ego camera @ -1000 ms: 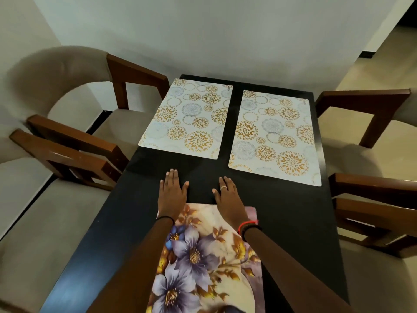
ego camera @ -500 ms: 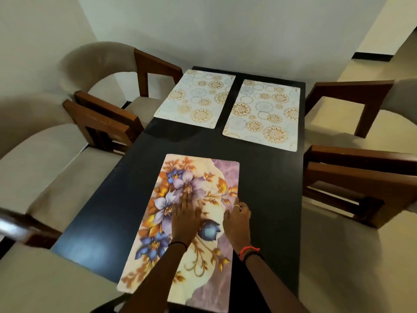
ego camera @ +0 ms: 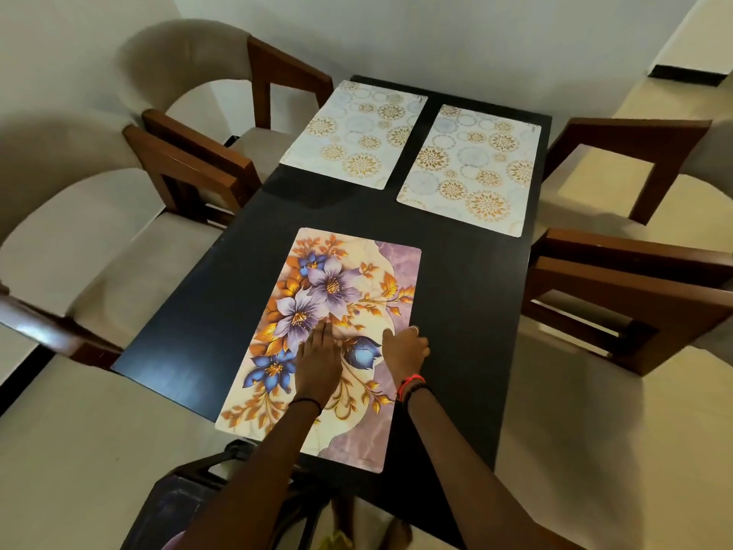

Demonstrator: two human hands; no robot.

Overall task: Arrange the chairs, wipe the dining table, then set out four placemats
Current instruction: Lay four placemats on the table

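Observation:
A floral placemat [ego camera: 337,279] lies lengthwise on the near half of the black dining table [ego camera: 468,295]. My left hand [ego camera: 317,359] presses flat on its middle, fingers straight. My right hand [ego camera: 404,347] sits at the mat's right edge, its thumb on the mat and its fingers curled over the edge. Two white placemats with gold circles lie side by side at the far end, the left placemat [ego camera: 353,133] and the right placemat [ego camera: 472,168].
Beige cushioned chairs with brown wooden arms stand on both sides: left far chair [ego camera: 190,73], left near chair [ego camera: 79,240], right far chair [ego camera: 634,160], right near chair [ego camera: 634,295]. A dark chair [ego camera: 186,498] is at the table's near end. A wall backs the far end.
Both hands have drawn back from the bare table beyond the floral mat onto its middle. The right hand's fingers went from flat to curled at the mat's edge. The view has pulled back.

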